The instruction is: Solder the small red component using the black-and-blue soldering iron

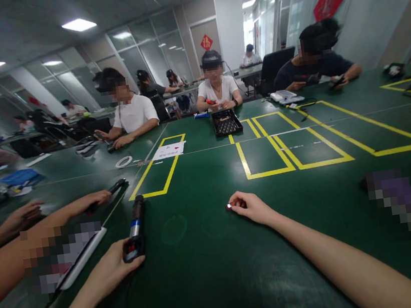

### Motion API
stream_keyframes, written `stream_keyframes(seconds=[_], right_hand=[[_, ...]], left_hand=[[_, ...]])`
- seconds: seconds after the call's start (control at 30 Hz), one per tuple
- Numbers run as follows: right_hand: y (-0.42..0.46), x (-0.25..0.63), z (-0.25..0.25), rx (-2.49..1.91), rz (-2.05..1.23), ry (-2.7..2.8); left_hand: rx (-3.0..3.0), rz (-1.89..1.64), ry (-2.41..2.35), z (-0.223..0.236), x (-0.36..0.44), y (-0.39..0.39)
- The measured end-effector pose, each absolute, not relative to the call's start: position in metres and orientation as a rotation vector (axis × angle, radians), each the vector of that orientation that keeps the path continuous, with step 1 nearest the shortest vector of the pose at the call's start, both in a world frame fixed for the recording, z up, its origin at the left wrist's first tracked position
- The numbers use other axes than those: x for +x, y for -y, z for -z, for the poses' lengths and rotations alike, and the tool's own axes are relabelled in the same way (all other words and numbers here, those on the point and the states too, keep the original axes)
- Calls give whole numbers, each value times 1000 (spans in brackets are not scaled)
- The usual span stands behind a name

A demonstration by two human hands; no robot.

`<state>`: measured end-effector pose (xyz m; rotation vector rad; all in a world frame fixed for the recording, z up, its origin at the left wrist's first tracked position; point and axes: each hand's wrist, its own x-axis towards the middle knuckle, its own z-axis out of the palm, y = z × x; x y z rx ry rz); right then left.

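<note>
My left hand [116, 264] is closed around the near end of a black tube-shaped tool [135, 229] with a blue and silver band. The tool points away from me over the green table, and something red and light-coloured shows at its near end. To the right, my right hand [252, 207] pinches a small dark and reddish piece [230, 205] with a bright white spot on it, low over the tabletop. Its kind is too small to make out. The two hands are well apart.
On my left, another person's hand [100, 199] holds a black tool [118, 184] close to mine, beside a blurred white-edged object [85, 258]. Yellow tape outlines [268, 173] mark the green table [206, 275]. Across it, several people sit near a black tray [228, 132] of small parts.
</note>
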<state>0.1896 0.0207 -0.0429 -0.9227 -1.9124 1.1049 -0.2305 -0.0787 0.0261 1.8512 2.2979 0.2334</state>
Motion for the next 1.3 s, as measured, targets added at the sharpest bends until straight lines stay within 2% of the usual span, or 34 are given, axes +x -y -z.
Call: stream_keyframes(seconds=[0.3, 0.6, 1.3], right_hand=[[-21, 191, 40, -977, -1107, 1842], [-30, 199, 47, -1090, -959, 1669], [-30, 201, 50, -1064, -677, 1986]], left_hand=[[2146, 86, -2051, -32, -91, 45], [2394, 82, -1898, -24, 13, 1], [2371, 13, -1909, -19, 28, 1]])
